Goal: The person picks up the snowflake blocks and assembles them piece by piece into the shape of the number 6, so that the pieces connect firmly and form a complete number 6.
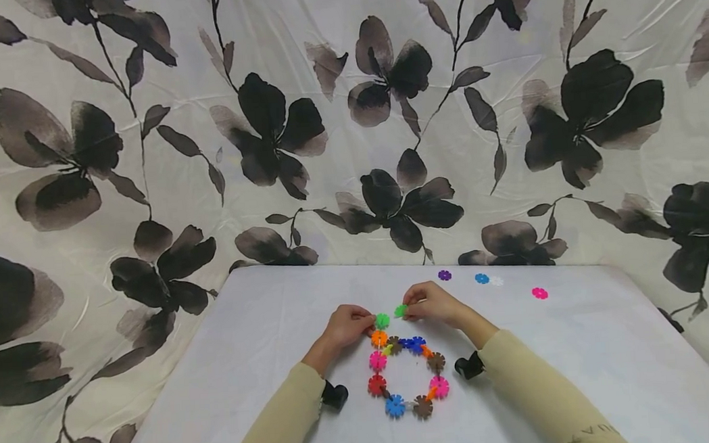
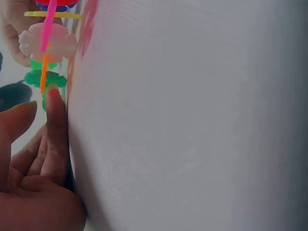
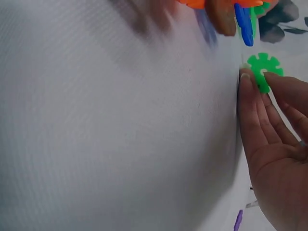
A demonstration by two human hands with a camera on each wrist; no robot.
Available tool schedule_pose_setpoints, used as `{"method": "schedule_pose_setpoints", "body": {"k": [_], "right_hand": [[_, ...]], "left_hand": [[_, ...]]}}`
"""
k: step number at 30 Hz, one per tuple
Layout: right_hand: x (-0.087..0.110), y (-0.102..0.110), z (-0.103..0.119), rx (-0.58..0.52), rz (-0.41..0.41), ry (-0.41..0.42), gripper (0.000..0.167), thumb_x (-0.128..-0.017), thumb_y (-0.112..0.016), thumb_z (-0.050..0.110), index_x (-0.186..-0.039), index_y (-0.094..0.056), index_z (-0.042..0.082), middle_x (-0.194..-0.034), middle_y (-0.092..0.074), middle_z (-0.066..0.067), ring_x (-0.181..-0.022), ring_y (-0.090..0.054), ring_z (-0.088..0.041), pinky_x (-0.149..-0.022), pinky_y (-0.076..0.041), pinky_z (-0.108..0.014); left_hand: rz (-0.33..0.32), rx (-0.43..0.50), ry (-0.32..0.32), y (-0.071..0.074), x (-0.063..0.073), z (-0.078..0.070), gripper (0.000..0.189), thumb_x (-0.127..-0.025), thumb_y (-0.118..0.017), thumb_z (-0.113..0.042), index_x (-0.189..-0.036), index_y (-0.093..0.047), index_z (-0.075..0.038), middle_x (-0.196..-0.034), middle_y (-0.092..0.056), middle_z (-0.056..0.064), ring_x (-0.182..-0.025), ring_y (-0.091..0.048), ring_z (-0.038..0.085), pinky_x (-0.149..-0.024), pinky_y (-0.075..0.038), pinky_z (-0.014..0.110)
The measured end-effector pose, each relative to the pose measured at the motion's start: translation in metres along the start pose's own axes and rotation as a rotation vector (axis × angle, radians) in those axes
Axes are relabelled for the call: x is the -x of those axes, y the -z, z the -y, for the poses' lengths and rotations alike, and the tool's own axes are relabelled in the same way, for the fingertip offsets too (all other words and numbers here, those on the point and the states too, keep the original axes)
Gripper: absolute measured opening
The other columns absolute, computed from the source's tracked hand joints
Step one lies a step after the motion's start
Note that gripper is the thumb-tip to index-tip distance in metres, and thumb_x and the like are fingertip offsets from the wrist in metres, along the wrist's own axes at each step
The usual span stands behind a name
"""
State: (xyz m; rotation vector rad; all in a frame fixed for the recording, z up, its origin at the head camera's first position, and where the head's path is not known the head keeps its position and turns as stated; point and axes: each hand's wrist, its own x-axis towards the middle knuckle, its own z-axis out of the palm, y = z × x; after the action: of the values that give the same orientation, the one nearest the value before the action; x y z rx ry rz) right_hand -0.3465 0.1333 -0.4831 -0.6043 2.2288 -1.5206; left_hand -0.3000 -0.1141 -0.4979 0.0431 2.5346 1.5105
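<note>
A ring of slotted plastic snowflake discs (image 1: 395, 406) in several colours lies on the white table. At its far left, a green snowflake disc (image 1: 382, 321) joins on beyond an orange disc (image 1: 378, 339). My left hand (image 1: 345, 329) touches that green disc; in the left wrist view, the index finger (image 2: 57, 125) lies straight against it and the thumb stands a little apart. Just to the right, my right hand (image 1: 434, 303) pinches another green snowflake disc (image 3: 263, 70) between thumb and fingertips. A small gap separates the two green discs in the head view.
Loose discs lie near the table's far edge: purple (image 1: 445, 275), blue (image 1: 482, 279), white (image 1: 497, 281) and pink (image 1: 540, 293). A floral cloth (image 1: 337, 134) hangs behind the white table (image 1: 249, 390). Black wrist cameras (image 1: 335, 395) sit at both cuffs.
</note>
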Motion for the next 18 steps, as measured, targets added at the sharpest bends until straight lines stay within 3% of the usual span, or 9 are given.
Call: {"method": "schedule_pose_setpoints", "body": {"k": [10, 18], "right_hand": [[-0.0075, -0.0094, 0.001, 0.01, 0.007, -0.029, 0.013, -0.097, -0.064, -0.001, -0.107, -0.066, -0.009, -0.095, -0.073, -0.02, -0.088, -0.074, -0.027, -0.082, -0.06, -0.035], [-0.0071, -0.0115, 0.0079, 0.026, 0.017, -0.031, 0.014, -0.097, -0.064, -0.001, -0.108, -0.067, -0.01, -0.098, -0.072, -0.024, -0.09, -0.072, -0.032, -0.086, -0.059, -0.04]], "left_hand": [[-0.015, -0.025, 0.019, -0.0054, -0.0052, 0.0002, 0.025, -0.101, -0.067, -0.023, -0.108, -0.074, 0.0, -0.086, -0.072, 0.004, -0.079, -0.063, 0.017, -0.09, -0.054, 0.038], [0.0, -0.016, 0.024, -0.0065, -0.0074, -0.0031, 0.025, -0.101, -0.066, -0.021, -0.112, -0.073, 0.0, -0.09, -0.073, 0.005, -0.082, -0.064, 0.018, -0.088, -0.055, 0.036]]}}
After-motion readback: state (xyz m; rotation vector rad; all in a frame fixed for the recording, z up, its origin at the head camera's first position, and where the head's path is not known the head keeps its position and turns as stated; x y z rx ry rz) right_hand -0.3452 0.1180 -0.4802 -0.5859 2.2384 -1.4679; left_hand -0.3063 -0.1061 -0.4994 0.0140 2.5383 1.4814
